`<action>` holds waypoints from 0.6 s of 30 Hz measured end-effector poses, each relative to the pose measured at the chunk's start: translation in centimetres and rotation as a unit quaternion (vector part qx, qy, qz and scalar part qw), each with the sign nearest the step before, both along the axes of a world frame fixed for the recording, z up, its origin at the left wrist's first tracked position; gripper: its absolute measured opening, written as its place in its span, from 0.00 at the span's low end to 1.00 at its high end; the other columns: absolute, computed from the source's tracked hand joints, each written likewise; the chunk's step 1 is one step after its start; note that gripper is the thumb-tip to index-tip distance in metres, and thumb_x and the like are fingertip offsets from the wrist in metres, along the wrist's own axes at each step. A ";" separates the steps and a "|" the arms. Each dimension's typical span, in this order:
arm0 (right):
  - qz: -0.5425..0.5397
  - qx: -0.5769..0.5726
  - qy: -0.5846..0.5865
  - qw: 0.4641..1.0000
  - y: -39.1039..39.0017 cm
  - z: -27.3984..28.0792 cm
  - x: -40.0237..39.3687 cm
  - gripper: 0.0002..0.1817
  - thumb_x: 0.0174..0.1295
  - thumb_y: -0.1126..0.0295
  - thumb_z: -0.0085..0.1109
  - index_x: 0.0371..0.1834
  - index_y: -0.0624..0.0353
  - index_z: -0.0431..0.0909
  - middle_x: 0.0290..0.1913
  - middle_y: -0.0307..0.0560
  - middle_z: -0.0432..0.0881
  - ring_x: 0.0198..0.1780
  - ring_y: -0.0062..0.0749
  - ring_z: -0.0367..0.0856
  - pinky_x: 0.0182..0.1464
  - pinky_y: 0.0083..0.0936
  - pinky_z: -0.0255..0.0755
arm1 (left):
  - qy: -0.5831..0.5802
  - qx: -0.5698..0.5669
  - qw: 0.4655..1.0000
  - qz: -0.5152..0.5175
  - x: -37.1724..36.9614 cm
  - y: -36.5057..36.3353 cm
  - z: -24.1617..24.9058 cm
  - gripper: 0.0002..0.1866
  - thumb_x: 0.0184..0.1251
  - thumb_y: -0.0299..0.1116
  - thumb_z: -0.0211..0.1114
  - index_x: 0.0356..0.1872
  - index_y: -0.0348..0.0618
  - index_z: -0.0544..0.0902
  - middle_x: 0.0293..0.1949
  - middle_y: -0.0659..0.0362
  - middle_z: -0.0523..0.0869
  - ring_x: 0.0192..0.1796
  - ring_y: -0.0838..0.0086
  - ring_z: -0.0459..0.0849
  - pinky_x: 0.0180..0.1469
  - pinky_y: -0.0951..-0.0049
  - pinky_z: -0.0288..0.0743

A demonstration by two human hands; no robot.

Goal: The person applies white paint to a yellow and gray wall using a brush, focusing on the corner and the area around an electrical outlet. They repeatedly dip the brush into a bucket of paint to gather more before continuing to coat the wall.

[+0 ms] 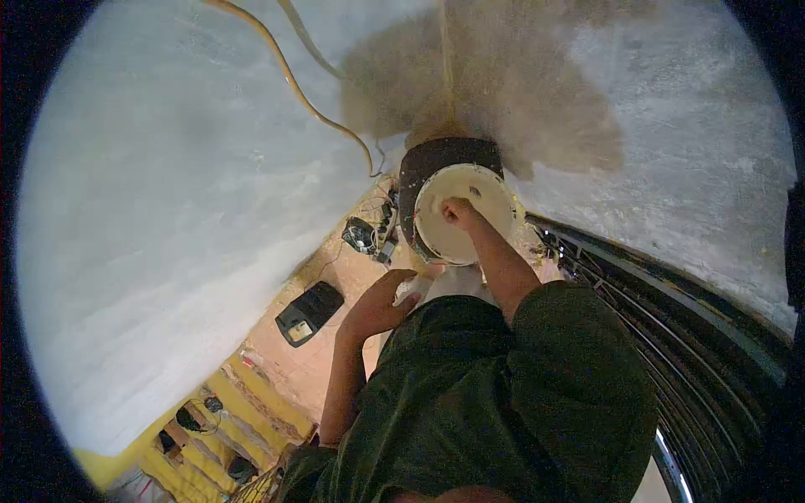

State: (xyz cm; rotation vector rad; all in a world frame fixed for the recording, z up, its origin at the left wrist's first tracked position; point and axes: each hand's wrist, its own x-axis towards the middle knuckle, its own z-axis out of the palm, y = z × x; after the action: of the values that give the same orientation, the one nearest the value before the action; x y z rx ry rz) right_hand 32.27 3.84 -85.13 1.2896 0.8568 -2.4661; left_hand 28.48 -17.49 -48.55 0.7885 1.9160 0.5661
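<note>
A round cream-white bucket (501, 178), seen from above, stands in front of me against a black, paint-spotted seat or stool (449, 151). My right hand (458, 211) is closed in a fist over the bucket's pale inside; whatever it may hold is hidden. A small dark mark shows in the bucket just beyond the fist. My left hand (381, 303) is beside my lap, at the white cloth over my leg (453, 283). Its thumb and fingers are apart, and I see nothing held.
A yellowish cable (293, 84) hangs down the pale left wall (184, 184). Wires and a black bag (360, 235) lie on the floor by the bucket. Nearer stands a black box-like item (309, 313). Dark metal bars (654, 310) run along the right wall.
</note>
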 end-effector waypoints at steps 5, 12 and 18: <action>0.104 0.149 0.034 0.983 0.2 3.7 1.5 0.06 0.48 0.76 0.60 0.17 0.59 0.74 0.13 0.43 0.70 0.12 0.27 0.65 0.15 0.25 0.56 | 0.002 0.026 0.999 -0.018 0.2 1.3 0.3 0.26 0.68 0.46 0.59 0.61 0.41 0.71 0.58 0.45 0.76 0.61 0.53 0.75 0.62 0.59 0.68; 0.579 0.515 0.141 0.616 -1.8 5.2 3.7 0.13 0.41 0.69 0.59 0.05 0.58 0.70 0.08 0.44 0.69 0.12 0.26 0.68 0.17 0.26 0.64 | 0.004 0.015 0.998 -0.057 0.6 2.4 0.8 0.26 0.68 0.47 0.59 0.60 0.41 0.72 0.58 0.46 0.76 0.60 0.55 0.75 0.61 0.60 0.69; 0.119 -0.028 0.124 0.985 1.6 7.1 6.4 0.15 0.53 0.69 0.62 0.43 0.60 0.77 0.26 0.44 0.78 0.17 0.24 0.69 0.18 0.25 0.62 | 0.002 0.049 0.994 -0.094 0.5 1.1 -0.1 0.28 0.69 0.49 0.57 0.61 0.38 0.71 0.60 0.46 0.75 0.60 0.54 0.76 0.62 0.59 0.69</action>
State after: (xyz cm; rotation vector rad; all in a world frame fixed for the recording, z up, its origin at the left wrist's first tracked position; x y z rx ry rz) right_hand 38.70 5.42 -78.01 0.8187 0.9310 -2.4663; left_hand 28.98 -16.34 -48.60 1.0222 1.8035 0.5461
